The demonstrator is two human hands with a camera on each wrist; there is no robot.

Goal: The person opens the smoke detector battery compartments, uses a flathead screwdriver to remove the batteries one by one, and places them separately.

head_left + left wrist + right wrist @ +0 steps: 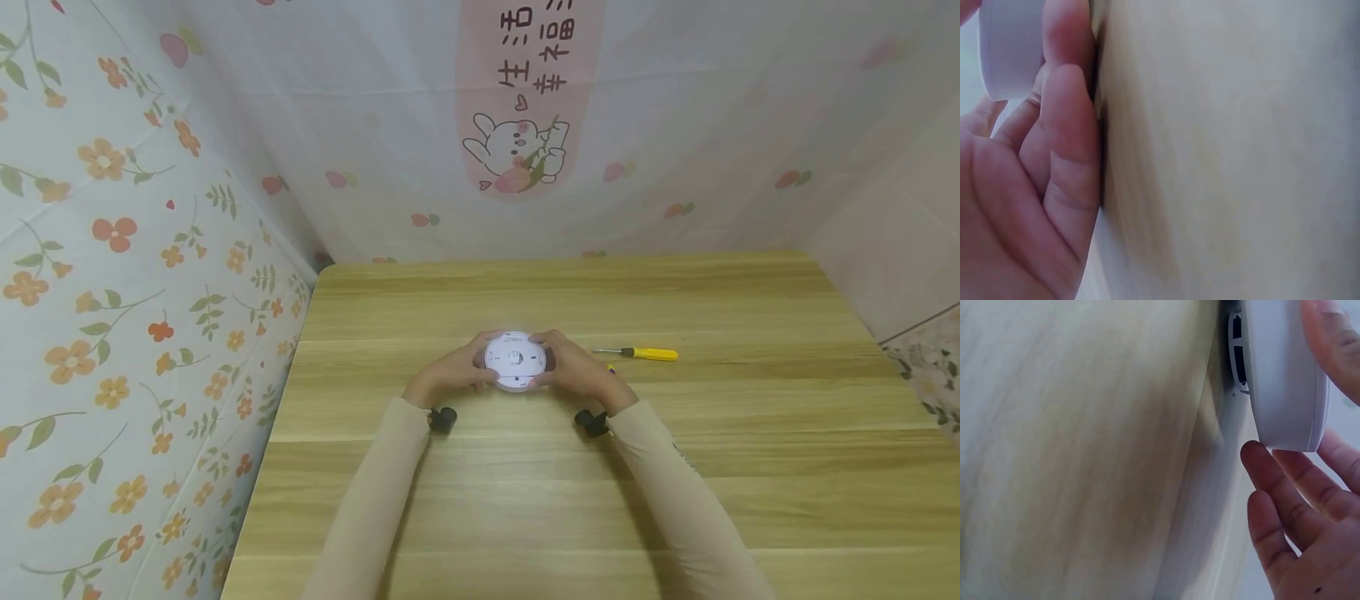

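A round white smoke detector (514, 363) is held between both hands over the middle of the table, its flat printed back facing up. My left hand (459, 367) grips its left rim, thumb on the near side. On the opposite rim my right hand (576, 368) holds it, with fingers beneath. The left wrist view shows the detector's side wall (1011, 53) beyond my curled fingers. In the right wrist view the housing (1285, 381) has a slotted, vented part facing the tabletop, and the thumb (1338, 344) presses its other face.
A screwdriver (651, 354) with a yellow handle lies to the right of the right hand, its shaft pointing left. Beside that hand a small blue-and-yellow thing (611, 368) is partly hidden. The wooden table (510, 517) meets hanging patterned cloth at the back and left.
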